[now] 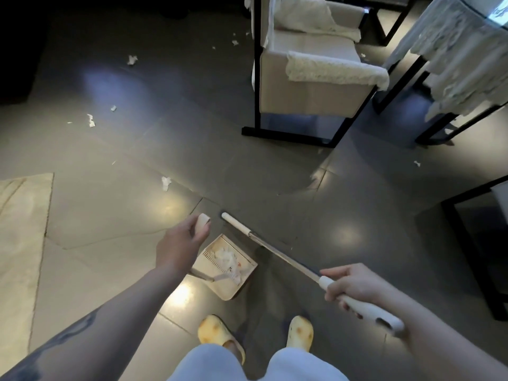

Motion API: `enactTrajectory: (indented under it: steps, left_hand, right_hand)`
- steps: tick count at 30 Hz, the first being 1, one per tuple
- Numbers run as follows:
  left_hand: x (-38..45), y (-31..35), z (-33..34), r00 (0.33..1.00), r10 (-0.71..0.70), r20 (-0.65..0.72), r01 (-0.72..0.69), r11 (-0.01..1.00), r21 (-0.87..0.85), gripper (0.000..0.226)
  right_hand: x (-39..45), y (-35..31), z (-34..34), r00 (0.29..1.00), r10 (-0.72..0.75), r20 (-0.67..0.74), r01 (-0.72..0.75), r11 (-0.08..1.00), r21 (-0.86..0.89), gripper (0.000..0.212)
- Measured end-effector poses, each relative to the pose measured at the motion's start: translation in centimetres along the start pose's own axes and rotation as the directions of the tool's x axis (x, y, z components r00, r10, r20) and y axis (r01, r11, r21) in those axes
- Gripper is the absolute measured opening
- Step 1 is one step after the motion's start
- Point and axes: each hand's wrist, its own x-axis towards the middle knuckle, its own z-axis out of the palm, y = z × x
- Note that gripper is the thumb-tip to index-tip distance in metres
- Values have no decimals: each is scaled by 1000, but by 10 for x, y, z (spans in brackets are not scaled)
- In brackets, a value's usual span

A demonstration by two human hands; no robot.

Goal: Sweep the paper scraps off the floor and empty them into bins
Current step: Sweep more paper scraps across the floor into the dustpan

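Head view: left hand (183, 240) grips the dustpan handle (203, 220); dustpan (226, 266) holds paper scraps. Right hand (350, 284) grips the broom handle (288, 258). Loose scraps (165, 183) lie on open floor (192, 133) left of the armchair (313, 75). No legible writing.

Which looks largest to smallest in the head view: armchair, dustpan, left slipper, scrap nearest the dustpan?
1. Armchair, largest though farthest away.
2. Dustpan, holding collected scraps.
3. Left slipper, partly hidden by the trouser leg and nearer the camera, so its place against the dustpan is unsure.
4. Paper scrap, clearly smallest.
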Motion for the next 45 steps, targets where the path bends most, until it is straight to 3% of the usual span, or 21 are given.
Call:
enactTrajectory:
  steps: [7,11,14,22,26,32,37,41,45]
  left_hand:
    - [3,-2,-4,1000,16,25,-14,998,-59,27]
    - [5,-4,-7,1000,10,27,-8,997,-77,25]
    - [10,-4,-8,999,-32,6,32,996,-77,21]
    - [30,12,1,991,-134,-18,129,979,-155,6]
    - [45,26,13,987,-155,-33,148,977,-152,6]
    - [65,39,18,988,-144,-51,136,980,-145,8]
    - [76,47,21,993,-106,-55,101,991,-83,17]
    - [82,47,24,996,-87,-31,85,995,-53,7]
    - [84,40,20,997,-81,-7,80,993,-84,31]
  right_hand:
    - [31,-18,47,996,87,4,-87,983,161,47]
    - [21,-12,16,995,96,27,-99,985,141,39]
    - [17,-4,-9,995,102,4,-100,964,248,37]
    - [61,-66,-78,971,17,-237,38,973,229,37]
    - [108,-100,-113,958,31,-285,31,977,213,22]
    - [157,-101,-118,976,131,-177,-86,966,242,22]
    - [122,-67,-74,996,86,-22,-83,992,100,54]
    - [99,-63,-70,990,95,109,-110,984,142,48]
    - [91,-58,-91,991,73,115,-83,993,80,51]
